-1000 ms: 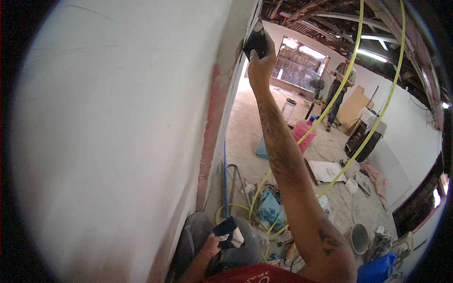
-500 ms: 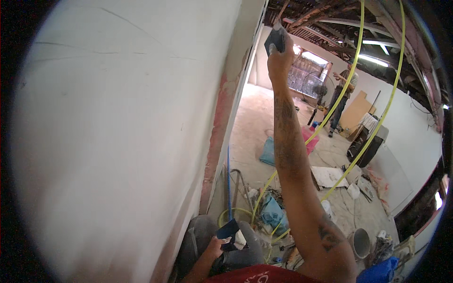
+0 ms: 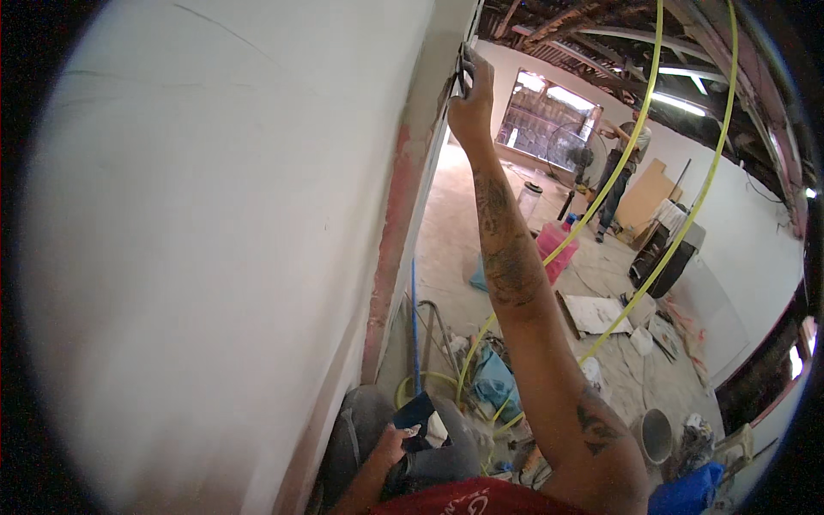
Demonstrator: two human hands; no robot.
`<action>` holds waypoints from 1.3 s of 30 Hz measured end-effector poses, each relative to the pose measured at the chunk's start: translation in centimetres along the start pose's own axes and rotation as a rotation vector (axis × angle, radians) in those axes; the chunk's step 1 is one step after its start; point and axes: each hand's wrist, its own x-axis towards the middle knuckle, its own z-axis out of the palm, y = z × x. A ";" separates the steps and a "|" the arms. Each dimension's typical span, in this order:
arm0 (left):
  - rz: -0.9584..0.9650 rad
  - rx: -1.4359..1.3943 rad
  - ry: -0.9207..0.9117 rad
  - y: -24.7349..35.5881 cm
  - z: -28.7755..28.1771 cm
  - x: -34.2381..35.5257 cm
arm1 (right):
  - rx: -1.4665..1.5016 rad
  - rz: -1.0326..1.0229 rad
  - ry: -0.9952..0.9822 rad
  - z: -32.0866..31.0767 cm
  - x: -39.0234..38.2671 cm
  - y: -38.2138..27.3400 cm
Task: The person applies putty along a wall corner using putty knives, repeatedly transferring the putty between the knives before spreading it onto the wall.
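My right hand (image 3: 474, 96), at the end of a raised arm, is closed round a dark putty knife (image 3: 464, 70). The blade, seen nearly edge-on, lies at the upper part of the wall's edge (image 3: 429, 94), where grey filler borders the white wall (image 3: 215, 215). Lower down, a bare pinkish strip (image 3: 392, 232) runs along that edge. Over my knees, my left hand (image 3: 394, 444) grips a second dark, wide-bladed putty knife (image 3: 415, 414). A lump of white putty (image 3: 437, 430) sits on its blade.
Yellow hoses (image 3: 620, 172) hang across the right side. Behind them a person (image 3: 620, 167) stands near a fan (image 3: 582, 157). On the floor are a pink jug (image 3: 554, 249), a blue bag (image 3: 495, 378), a white board (image 3: 594, 315) and a bucket (image 3: 656, 436).
My right hand has moved left and slightly down, bringing its putty knife from open air to the wall's edge. The left hand stays almost where it was.
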 end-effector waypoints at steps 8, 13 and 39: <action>0.429 0.670 -0.056 -2.1 -1.0 0.5 | -0.023 0.021 -0.005 0.2 -2.1 -0.4; 0.203 0.199 -0.066 -1.3 -0.8 0.6 | 0.004 0.152 -0.104 0.1 -3.3 -0.8; 0.306 0.384 -0.114 -1.8 -1.3 0.4 | -0.127 0.226 -0.064 0.6 -9.2 -3.5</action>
